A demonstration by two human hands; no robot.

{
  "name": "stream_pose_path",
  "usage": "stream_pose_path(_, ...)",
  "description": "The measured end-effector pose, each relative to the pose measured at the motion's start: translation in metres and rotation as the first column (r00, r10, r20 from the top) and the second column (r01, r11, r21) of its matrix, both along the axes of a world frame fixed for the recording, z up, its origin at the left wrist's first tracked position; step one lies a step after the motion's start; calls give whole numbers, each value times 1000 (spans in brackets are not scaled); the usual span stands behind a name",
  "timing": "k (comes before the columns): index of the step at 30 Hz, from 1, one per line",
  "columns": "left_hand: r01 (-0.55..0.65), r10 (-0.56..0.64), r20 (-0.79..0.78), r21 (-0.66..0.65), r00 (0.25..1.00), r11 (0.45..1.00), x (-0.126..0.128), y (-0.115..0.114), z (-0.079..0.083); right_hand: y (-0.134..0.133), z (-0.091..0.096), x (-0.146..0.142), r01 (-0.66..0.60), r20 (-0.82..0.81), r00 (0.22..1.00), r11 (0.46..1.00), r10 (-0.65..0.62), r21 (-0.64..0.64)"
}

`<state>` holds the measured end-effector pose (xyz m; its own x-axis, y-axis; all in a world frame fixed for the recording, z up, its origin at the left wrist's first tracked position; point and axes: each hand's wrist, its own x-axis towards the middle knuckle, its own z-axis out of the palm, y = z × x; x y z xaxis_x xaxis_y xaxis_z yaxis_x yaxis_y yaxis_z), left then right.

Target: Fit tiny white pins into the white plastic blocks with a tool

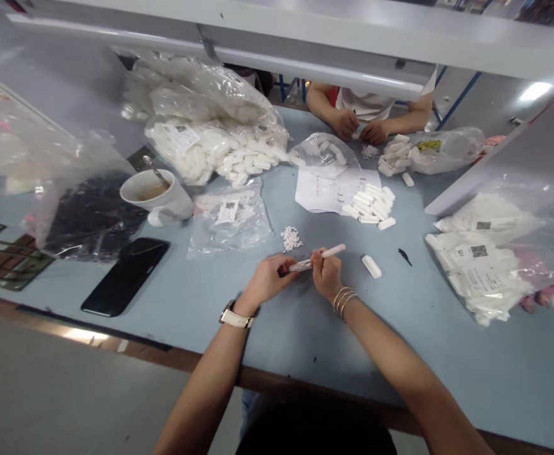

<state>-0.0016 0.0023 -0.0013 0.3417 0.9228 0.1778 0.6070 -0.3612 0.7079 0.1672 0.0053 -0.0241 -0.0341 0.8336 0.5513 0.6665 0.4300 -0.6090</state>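
Observation:
My left hand [271, 277], with a watch on its wrist, is closed round a small white plastic part [300, 266]. My right hand [327, 273] grips a pale pen-like tool [334, 251], its tip end at the white part. Just beyond my hands lies a small heap of tiny white pieces [291, 238]. One loose white plastic block [371, 266] rests to the right of my right hand. Farther back, a pile of white blocks [370, 205] sits partly on a printed paper sheet [322, 189]. Fingers cover much of the held part.
At left stand a white mug [170, 201] with a spoon and a black phone [126, 276]. Bags of white parts [201, 145] fill the back left; another bag [483, 265] lies at right. A small black piece [405, 256] is nearby. Across the table, a person's hands [360, 126] work.

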Motion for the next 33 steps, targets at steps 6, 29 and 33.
stream_pose_path(6,0,0,16,-9,1000,1000,-1,1,-4,-1,5,1,-4,8,1000,1000,4,-10)
stream_pose_path(29,-10,10,15,-23,1000,1000,-1,0,-4,-3,2,2,-36,-11,999,998,35,-48)
stream_pose_path(33,-6,6,7,-8,1000,1000,0,0,-3,-2,4,0,-50,-13,999,997,50,-54)
